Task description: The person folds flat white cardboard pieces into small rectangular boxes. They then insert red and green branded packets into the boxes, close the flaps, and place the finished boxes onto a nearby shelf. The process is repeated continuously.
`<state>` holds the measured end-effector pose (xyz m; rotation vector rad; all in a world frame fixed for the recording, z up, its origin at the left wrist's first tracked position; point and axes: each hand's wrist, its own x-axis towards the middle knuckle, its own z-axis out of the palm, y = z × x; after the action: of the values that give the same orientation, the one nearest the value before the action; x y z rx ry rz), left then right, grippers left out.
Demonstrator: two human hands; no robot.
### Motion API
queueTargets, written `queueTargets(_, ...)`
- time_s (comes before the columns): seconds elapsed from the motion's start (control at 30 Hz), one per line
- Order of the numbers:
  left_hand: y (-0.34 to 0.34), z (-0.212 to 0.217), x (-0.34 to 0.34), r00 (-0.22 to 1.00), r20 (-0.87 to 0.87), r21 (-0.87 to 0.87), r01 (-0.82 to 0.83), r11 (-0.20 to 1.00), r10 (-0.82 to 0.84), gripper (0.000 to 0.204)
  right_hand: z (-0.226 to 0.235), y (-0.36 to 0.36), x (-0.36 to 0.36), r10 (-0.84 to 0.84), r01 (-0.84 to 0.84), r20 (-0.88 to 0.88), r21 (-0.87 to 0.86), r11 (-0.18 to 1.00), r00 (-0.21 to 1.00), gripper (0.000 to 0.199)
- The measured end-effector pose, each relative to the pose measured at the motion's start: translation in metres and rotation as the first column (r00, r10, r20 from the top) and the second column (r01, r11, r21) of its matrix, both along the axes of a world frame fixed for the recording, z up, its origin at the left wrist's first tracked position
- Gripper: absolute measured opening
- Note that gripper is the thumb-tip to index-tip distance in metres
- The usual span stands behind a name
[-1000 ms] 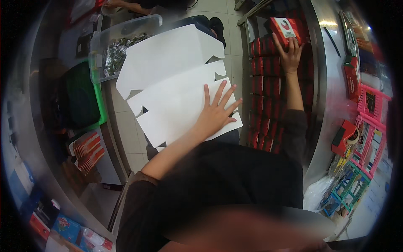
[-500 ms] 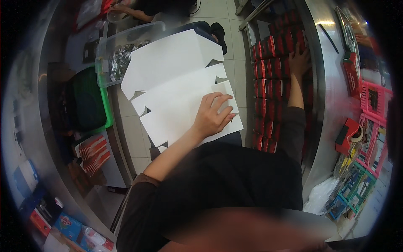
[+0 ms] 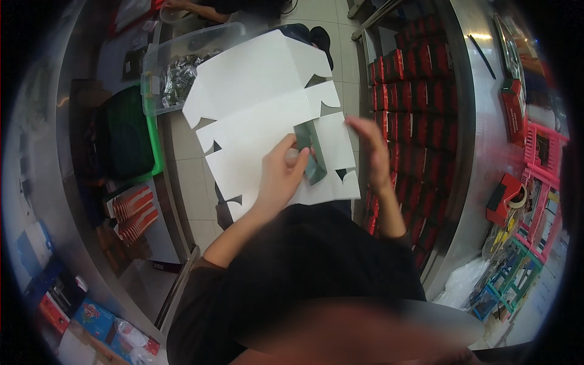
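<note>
A white flat die-cut box blank (image 3: 255, 109) with notched tabs lies across my lap, its inner side up. My left hand (image 3: 283, 173) rests on its right half, thumb and fingers closed on a glossy dark green strip (image 3: 311, 153). Whether that strip is a folded-over flap of the blank or a separate piece, I cannot tell. Just beyond the blank's right edge hovers my right hand (image 3: 374, 155), slightly blurred, fingers stretched out and nothing visible in it.
Rows of red and dark boxes (image 3: 413, 128) fill the shelf at right. A clear tub (image 3: 146, 91) of small silvery packets stands at far left, near a green-rimmed crate (image 3: 157, 146). Metal benches flank both sides; a red tape dispenser (image 3: 504, 198) sits on the right one. Another person's arm (image 3: 198, 9) shows at the top.
My right hand has come back from the stacked boxes to the blank's right edge. My left hand has shifted left, and the green strip now shows at its fingers.
</note>
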<state>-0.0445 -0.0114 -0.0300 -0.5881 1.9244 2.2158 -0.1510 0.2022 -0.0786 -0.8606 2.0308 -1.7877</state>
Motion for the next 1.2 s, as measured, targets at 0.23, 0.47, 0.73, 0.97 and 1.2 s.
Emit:
queueTargets(0.23,0.006,0.041,0.003,0.972,-0.05,0.338,-0.201,0.919,0.231,0.019,0.042,-0.024,0.077,0.021,0.074,-0.538,0.154,0.985,0.843,0.08)
queueTargets(0.47,0.051,0.013,0.005,0.968,-0.245,-0.076,-0.083,0.994,0.062,0.013,0.047,-0.033,0.075,-0.125,0.291,-0.499,0.269,0.918,0.857,0.06)
queueTargets(0.73,0.043,0.017,0.011,0.727,-0.65,-0.324,0.001,0.946,-0.223,0.04,0.055,-0.061,0.099,-0.492,0.544,0.263,-0.185,0.819,0.83,0.08)
queueTargets(0.97,-0.017,0.05,0.041,0.779,-0.625,-0.561,-0.404,0.723,-0.05,0.021,0.07,-0.074,0.076,-0.562,0.47,-0.15,-0.4,0.787,0.813,0.04)
queueTargets(1.2,-0.009,0.044,0.03,0.74,-0.629,-0.379,-0.559,0.738,0.238,0.045,0.122,-0.08,0.036,-0.308,0.387,-0.282,0.29,0.875,0.909,0.033)
